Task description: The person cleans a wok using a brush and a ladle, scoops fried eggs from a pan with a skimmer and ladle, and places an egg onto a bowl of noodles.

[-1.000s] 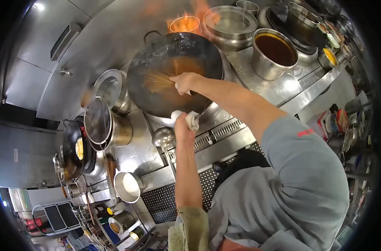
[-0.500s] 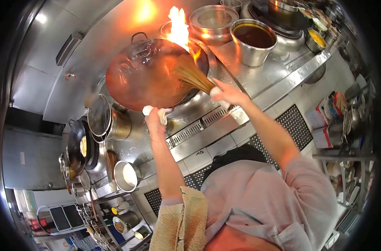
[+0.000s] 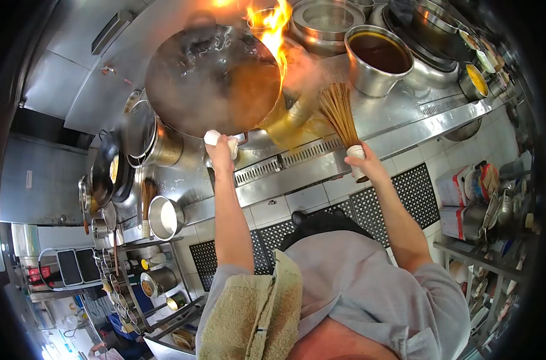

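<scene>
A large dark wok (image 3: 192, 84) is lifted and tilted towards the right over the stove, with brownish liquid spilling from its right side. My left hand (image 3: 222, 151) grips the wok's near handle through a white cloth (image 3: 233, 146). My right hand (image 3: 368, 165) is closed around the white-wrapped handle of a bamboo brush (image 3: 340, 114). The brush is upright, bristles away from me, over the stove's front edge and apart from the wok. Flames (image 3: 274, 30) rise beside the wok's far right rim. Steam blurs part of the wok's inside.
A pot of dark liquid (image 3: 379, 53) and a lidded steel pot (image 3: 327, 23) stand at the back right. At the left are a strainer over a pot (image 3: 165, 144), a smaller wok (image 3: 107, 168) and a white-lined pot (image 3: 165, 218). A grated drain channel (image 3: 312, 151) runs along the front.
The wok has gone from resting on the burner to raised and tilted, with liquid pouring out. My right hand has drawn the brush out of the wok and towards the right.
</scene>
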`<move>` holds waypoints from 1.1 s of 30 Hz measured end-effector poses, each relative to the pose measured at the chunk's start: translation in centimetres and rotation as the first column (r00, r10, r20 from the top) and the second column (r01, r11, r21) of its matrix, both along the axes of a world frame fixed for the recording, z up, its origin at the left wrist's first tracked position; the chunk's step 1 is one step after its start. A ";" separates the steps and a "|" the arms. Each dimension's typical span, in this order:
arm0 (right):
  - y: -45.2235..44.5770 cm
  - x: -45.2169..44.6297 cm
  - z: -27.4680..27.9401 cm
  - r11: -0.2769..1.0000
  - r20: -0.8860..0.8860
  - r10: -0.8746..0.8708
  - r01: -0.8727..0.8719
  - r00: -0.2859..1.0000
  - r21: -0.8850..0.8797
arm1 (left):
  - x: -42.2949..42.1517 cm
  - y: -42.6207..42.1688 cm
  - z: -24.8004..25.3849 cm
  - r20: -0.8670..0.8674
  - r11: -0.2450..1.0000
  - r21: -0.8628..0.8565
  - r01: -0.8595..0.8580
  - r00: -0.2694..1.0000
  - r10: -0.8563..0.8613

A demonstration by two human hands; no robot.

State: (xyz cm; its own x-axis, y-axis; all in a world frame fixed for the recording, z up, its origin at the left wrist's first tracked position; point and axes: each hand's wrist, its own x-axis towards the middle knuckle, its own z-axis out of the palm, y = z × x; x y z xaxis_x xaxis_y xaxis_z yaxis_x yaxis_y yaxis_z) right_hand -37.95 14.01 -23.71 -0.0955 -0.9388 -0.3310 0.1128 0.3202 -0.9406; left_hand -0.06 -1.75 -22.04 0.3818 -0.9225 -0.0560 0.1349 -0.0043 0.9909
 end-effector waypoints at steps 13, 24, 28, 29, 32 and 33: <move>-4.9 0.6 5.7 0.973 -0.201 0.096 -0.134 0.975 -0.187 | -0.1 1.6 -2.6 0.171 0.999 -0.018 -0.042 0.984 0.044; -19.7 8.6 15.8 0.850 -0.635 0.056 -0.370 0.770 -0.374 | -3.6 4.9 -1.3 0.489 0.979 -0.165 -0.119 0.853 0.186; -17.4 7.9 12.1 0.747 -0.868 0.372 -0.661 0.328 0.070 | -4.1 5.8 -1.9 0.526 0.971 -0.212 -0.108 0.825 0.206; -15.6 6.3 12.4 0.678 -0.859 0.472 -0.705 0.199 0.209 | -4.4 5.9 -1.8 0.532 0.976 -0.184 -0.113 0.824 0.196; -9.0 0.8 13.6 0.628 -0.715 0.674 -0.653 0.184 0.423 | -3.8 4.4 -2.3 0.518 0.964 -0.199 -0.174 0.817 0.254; -7.5 -0.7 13.3 0.673 -0.643 0.702 -0.582 0.308 0.457 | -3.8 3.8 -1.9 0.507 0.970 -0.154 -0.187 0.828 0.240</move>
